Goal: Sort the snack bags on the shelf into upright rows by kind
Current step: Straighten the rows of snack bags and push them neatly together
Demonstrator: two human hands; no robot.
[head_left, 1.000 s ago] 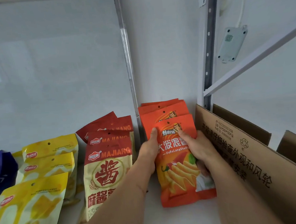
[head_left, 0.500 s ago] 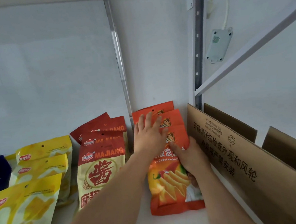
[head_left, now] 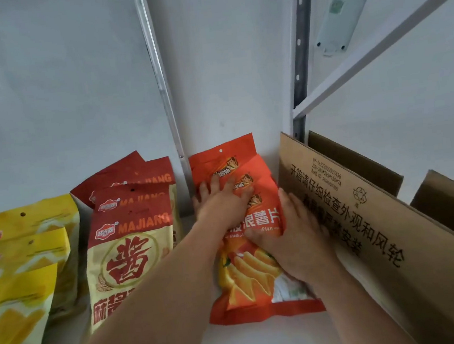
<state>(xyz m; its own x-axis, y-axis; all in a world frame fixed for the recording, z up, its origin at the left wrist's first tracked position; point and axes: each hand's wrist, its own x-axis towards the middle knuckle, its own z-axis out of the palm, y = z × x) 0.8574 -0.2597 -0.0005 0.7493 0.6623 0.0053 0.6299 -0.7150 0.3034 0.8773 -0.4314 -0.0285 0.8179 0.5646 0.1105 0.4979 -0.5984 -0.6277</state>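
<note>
On the white shelf, the row of orange chip bags leans against the back wall, between the red-and-cream Majiang bags and a cardboard box. The left hand presses flat on the front bag's top, fingers straight and spread. The right hand grips its right edge, thumb seemingly curled over the front. Yellow bags stand far left.
</note>
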